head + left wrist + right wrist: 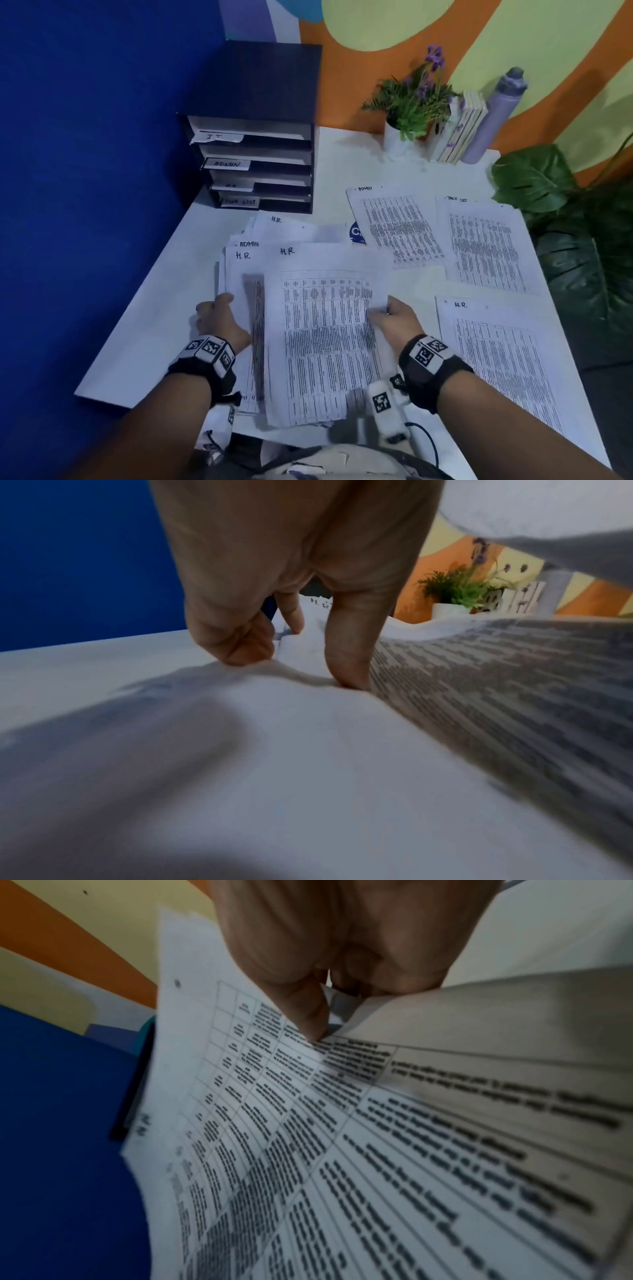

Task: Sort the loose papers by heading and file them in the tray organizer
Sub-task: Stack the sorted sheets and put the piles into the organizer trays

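A black tray organizer (251,161) stands at the table's back left; its slots carry labels IT, ADMIN, one I cannot read, and TASK LIST. In front of it lies a loose paper stack (239,270). My left hand (219,313) grips the stack's left edge, thumb (346,653) on top and fingers (232,642) curled at the edge. My right hand (387,313) pinches the right edge of the top H.R. sheet (329,335), which is raised off the stack. The printed table on that sheet (274,1123) fills the right wrist view under the right hand (322,1031).
Three sorted piles lie to the right: ADMIN (397,226), TASK LIST (486,243) and H.R. (496,359). A potted plant (407,102), books (459,126) and a grey bottle (493,116) stand at the back. Large leaves (565,212) overhang the right edge. A blue wall borders the left.
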`<action>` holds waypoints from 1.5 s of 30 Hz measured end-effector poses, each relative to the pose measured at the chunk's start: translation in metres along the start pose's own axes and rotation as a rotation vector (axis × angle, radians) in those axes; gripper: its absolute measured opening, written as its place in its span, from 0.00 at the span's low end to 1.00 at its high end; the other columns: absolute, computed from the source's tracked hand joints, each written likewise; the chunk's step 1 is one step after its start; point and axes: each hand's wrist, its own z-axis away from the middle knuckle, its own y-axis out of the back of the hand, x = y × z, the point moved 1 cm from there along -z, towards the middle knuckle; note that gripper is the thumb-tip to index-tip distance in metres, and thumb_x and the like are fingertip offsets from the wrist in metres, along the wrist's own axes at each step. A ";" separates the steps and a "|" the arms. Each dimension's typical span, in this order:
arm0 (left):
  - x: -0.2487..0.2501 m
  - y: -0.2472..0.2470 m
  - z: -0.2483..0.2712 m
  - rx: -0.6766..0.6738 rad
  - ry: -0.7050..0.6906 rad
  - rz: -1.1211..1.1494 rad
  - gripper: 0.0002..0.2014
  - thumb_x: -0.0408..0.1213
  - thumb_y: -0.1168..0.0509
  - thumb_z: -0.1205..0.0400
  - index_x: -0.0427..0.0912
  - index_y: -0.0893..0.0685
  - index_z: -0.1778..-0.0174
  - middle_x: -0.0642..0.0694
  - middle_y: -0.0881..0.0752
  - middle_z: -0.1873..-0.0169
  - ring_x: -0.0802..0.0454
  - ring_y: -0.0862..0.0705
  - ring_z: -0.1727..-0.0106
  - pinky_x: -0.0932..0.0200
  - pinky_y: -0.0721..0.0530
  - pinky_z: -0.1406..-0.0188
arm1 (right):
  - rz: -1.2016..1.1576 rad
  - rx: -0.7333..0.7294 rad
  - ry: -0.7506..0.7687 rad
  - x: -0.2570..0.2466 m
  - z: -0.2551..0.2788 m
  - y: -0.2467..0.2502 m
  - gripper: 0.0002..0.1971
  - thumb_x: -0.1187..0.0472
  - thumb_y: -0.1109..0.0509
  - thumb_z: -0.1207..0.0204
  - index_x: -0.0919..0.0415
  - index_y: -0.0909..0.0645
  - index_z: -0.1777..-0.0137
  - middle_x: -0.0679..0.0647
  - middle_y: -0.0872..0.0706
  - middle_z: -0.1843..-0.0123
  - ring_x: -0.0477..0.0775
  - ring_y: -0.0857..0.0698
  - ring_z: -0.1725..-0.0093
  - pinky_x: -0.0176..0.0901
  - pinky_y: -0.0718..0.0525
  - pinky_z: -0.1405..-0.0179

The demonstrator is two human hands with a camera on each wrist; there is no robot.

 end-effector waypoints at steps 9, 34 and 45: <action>-0.005 0.008 0.008 0.004 -0.081 0.170 0.44 0.19 0.27 0.33 0.46 0.32 0.21 0.39 0.21 0.32 0.41 0.21 0.32 0.52 0.18 0.37 | 0.271 0.071 0.036 -0.014 -0.004 -0.021 0.19 0.65 0.35 0.21 0.65 0.22 0.30 0.53 0.19 0.41 0.58 0.18 0.36 0.35 0.28 0.43; 0.026 0.013 0.006 -0.069 -0.143 0.609 0.16 0.27 0.37 0.16 0.46 0.22 0.35 0.49 0.15 0.45 0.48 0.16 0.45 0.51 0.19 0.38 | 0.082 0.052 0.081 -0.029 -0.011 -0.027 0.11 0.65 0.30 0.21 0.55 0.24 0.41 0.49 0.19 0.52 0.49 0.18 0.52 0.34 0.24 0.54; 0.019 0.021 0.002 -0.050 -0.136 0.808 0.05 0.37 0.33 0.15 0.45 0.14 0.46 0.50 0.10 0.50 0.49 0.13 0.44 0.48 0.17 0.37 | -0.033 -0.007 0.072 -0.036 -0.021 -0.017 0.02 0.64 0.27 0.24 0.57 0.14 0.53 0.65 0.11 0.51 0.55 0.15 0.58 0.61 0.15 0.43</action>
